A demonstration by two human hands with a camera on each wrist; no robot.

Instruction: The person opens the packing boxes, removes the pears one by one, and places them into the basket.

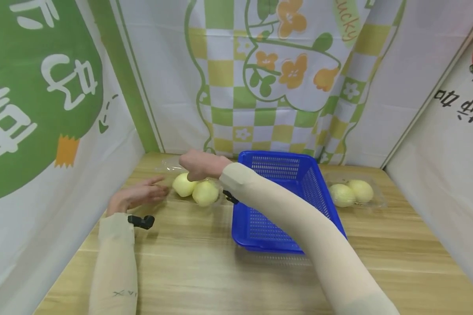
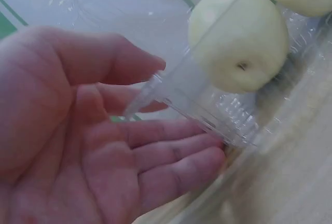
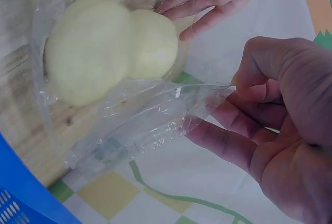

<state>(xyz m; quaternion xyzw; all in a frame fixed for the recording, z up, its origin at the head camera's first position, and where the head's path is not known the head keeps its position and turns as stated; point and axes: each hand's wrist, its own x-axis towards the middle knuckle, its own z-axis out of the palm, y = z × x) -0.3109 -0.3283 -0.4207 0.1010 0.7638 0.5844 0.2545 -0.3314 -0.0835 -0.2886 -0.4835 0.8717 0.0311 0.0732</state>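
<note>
The fruit container [image 3: 155,112] is glossy clear plastic; the basket [image 1: 260,225], plastic; the tabletop [image 1: 181,262], smooth wood-grain; the backdrop [image 1: 220,74], matt cloth.

Two round, pale yellow fruits [image 1: 205,193] sit side by side in clear plastic packaging [image 3: 155,112]. Packaging rests on the desk [image 1: 189,249], one thin edge lifted.

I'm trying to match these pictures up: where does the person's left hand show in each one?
Head: the left hand is left of centre, a little below mid-height.
Left wrist: large, across the left side.
Right wrist: at the top, right of centre.
Shared landmark: two pale round fruits in clear plastic, next to that hand.
</note>
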